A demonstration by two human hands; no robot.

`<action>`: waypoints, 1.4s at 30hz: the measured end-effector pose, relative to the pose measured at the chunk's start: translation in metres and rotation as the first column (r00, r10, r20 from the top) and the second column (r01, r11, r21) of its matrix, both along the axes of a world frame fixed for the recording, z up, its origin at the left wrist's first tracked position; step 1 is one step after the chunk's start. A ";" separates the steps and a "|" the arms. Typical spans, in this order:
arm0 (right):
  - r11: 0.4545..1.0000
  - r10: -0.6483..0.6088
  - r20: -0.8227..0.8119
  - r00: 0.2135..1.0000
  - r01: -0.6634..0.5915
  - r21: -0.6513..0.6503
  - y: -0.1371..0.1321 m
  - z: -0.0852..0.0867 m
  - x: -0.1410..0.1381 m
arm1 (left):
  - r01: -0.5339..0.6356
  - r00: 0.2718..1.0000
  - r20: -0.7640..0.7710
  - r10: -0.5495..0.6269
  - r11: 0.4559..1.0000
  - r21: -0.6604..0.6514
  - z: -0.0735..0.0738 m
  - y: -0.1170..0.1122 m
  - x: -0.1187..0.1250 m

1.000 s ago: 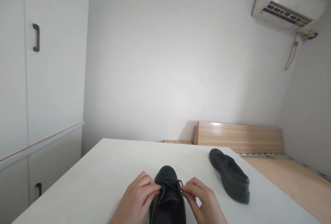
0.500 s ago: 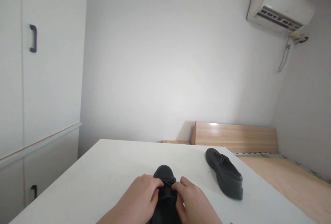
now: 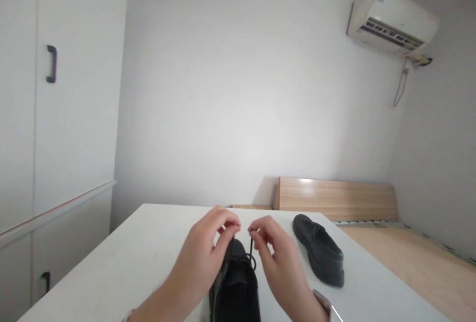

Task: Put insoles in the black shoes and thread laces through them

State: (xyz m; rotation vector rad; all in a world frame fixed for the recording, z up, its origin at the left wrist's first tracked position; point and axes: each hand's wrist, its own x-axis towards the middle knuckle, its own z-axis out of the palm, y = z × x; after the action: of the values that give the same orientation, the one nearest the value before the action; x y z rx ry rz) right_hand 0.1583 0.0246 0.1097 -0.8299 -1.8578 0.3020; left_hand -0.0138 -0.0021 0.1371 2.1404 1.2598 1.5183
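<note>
A black lace-up shoe [image 3: 238, 297] stands on the white table with its toe pointing away from me. Above its lacing, my left hand [image 3: 210, 245] pinches one end of the black shoelace [image 3: 251, 250] between thumb and fingers. Opposite it, my right hand [image 3: 273, 250] pinches another end, and that strand runs down taut to the shoe. A loop of lace shows at the knot over the tongue. To the right lies a second black shoe [image 3: 320, 250], laced, toe pointing away, touched by neither hand.
The white table [image 3: 159, 247] spreads out on both sides of the hands. Beyond its right edge is a bed frame with a wooden headboard [image 3: 334, 195]. A white cabinet [image 3: 78, 113] stands at the left, and an air conditioner [image 3: 394, 19] hangs high on the wall.
Both hands have risen from the shoe's lacing, drawing lace ends upward. More of the shoe's opening now shows. The second shoe stays in place, while the view has shifted slightly.
</note>
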 end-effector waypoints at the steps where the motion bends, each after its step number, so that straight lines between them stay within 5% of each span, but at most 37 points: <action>1: 0.999 0.035 -0.135 0.990 -0.030 0.043 -0.001 0.008 0.001 | -0.004 0.997 0.074 0.000 0.999 0.052 0.008 -0.001 -0.002; 5: 0.984 0.164 -0.314 0.935 -0.133 0.118 -0.003 0.026 -0.002 | 0.071 0.985 0.160 -0.066 0.997 -0.028 0.023 -0.003 -0.001; 8: 0.971 0.232 -0.261 0.937 -0.208 0.118 -0.003 0.025 -0.008 | 0.171 0.964 0.232 -0.131 0.972 -0.161 0.017 0.000 0.006; 16: 0.969 0.246 -0.377 0.893 -0.236 0.075 0.004 0.012 -0.010 | 0.445 0.838 0.456 -0.301 0.860 -0.251 0.005 0.005 0.015; 28: 0.812 0.312 -0.554 0.772 -0.519 -0.265 0.009 -0.002 -0.006 | 0.469 0.808 0.502 -0.309 0.853 -0.228 -0.005 0.005 0.013; 33: 0.904 0.226 -0.472 0.852 -0.364 -0.225 0.009 -0.005 0.007 | 0.403 0.818 0.537 -0.207 0.872 -0.278 -0.012 0.010 0.001; 35: 0.854 0.237 -0.583 0.778 -0.453 -0.257 0.010 -0.011 0.016 | 0.447 0.755 0.627 -0.192 0.850 -0.277 -0.017 0.012 -0.007; 38: 0.741 0.191 -0.727 0.659 -0.583 -0.334 0.012 -0.028 0.034 | 0.596 0.550 0.809 -0.206 0.776 -0.208 -0.032 0.016 -0.022; 42: 0.763 0.016 -0.788 0.615 -0.518 -0.388 0.017 -0.057 0.059 | 0.640 0.372 0.923 -0.097 0.747 -0.179 -0.062 0.022 -0.049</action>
State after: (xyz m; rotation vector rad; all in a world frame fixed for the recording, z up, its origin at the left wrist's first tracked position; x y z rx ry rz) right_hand 0.2173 0.0413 0.0532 -0.6337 -1.0509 1.2980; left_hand -0.0623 0.0201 0.0748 0.8709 0.5622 1.4596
